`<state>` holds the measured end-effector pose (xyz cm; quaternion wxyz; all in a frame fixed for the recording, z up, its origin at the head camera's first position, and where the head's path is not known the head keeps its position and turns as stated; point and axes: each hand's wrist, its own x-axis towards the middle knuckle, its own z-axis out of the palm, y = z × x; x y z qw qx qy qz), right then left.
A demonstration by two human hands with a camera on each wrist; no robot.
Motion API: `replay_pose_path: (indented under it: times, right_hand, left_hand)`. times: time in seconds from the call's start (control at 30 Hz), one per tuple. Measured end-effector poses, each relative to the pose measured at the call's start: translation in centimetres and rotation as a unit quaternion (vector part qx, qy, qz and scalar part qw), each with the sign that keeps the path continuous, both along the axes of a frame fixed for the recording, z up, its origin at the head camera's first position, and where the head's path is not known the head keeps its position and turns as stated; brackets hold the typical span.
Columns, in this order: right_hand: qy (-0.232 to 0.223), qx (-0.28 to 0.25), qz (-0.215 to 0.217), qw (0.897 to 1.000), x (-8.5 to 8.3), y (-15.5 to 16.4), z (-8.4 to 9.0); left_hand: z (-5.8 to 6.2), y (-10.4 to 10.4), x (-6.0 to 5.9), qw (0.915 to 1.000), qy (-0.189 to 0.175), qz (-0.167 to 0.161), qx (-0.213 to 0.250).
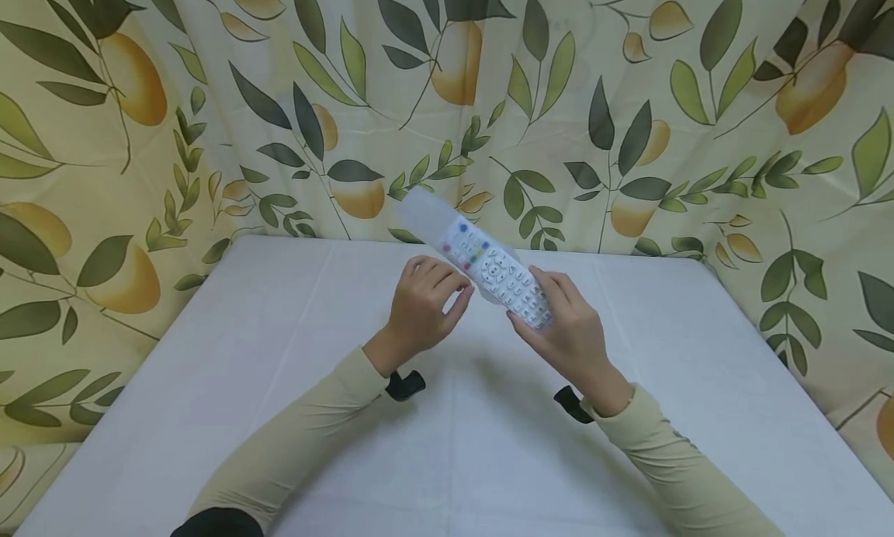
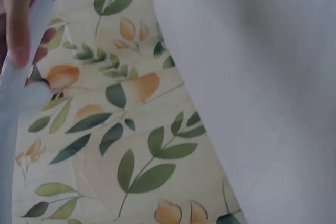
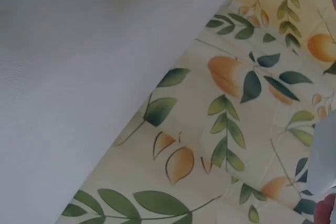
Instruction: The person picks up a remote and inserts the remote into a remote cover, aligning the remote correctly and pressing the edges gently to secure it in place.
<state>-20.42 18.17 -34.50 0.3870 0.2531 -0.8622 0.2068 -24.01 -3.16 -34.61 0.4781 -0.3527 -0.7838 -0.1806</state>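
Observation:
A remote control point(image 1: 504, 277) with white buttons and a few coloured ones sits inside a clear plastic sleeve point(image 1: 424, 211), whose far end extends past the remote. My right hand point(image 1: 569, 327) grips its near end, thumb on one side and fingers on the other, and holds it tilted above the table. Close to the sleeve's left edge, my left hand point(image 1: 424, 304) hovers with loosely bent fingers; nothing shows between them. In the left wrist view the sleeved remote point(image 2: 8, 108) appears edge-on in the right hand point(image 2: 20, 24). The right wrist view catches only a pale part of it point(image 3: 321, 156).
A white-covered table point(image 1: 447, 444) spreads beneath both hands. Behind it and at its sides hangs a curtain point(image 1: 419, 102) printed with leaves and fruit. A black strap-like piece point(image 1: 407, 385) is by the left wrist and another point(image 1: 574, 405) by the right.

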Motion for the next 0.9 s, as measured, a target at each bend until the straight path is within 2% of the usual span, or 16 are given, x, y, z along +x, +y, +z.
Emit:
replay_pose_path:
  times: [0.13, 0.3, 0.47, 0.57, 0.73, 0.9]
  right_hand:
    - [0.026, 0.02, 0.002, 0.999, -0.1, 0.4, -0.2]
    - [0.059, 0.053, 0.007, 0.997, -0.2, 0.8, -0.4]
    - [0.094, 0.095, 0.018, 0.991, -0.2, 1.1, -0.5]
    - [0.107, 0.117, 0.032, 0.987, -0.1, 1.1, -0.5]
    - [0.117, 0.136, 0.04, 0.983, 0.1, 1.0, -0.5]
    - [0.122, 0.142, 0.042, 0.981, 0.0, 1.0, -0.6]
  left_hand:
    - [0.5, -0.7, -0.4, 0.9994, 0.022, 0.004, 0.026]
    - [1.3, -1.5, -0.9, 0.999, 0.036, 0.024, -0.009]
    - [1.8, -2.0, -0.9, 0.9973, 0.011, 0.024, -0.068]
    - [1.9, -2.0, -0.7, 0.9961, -0.007, 0.015, -0.086]
    - [1.8, -1.7, -0.4, 0.9957, -0.021, -0.003, -0.091]
    - [1.7, -1.4, -0.3, 0.996, -0.003, -0.013, -0.089]
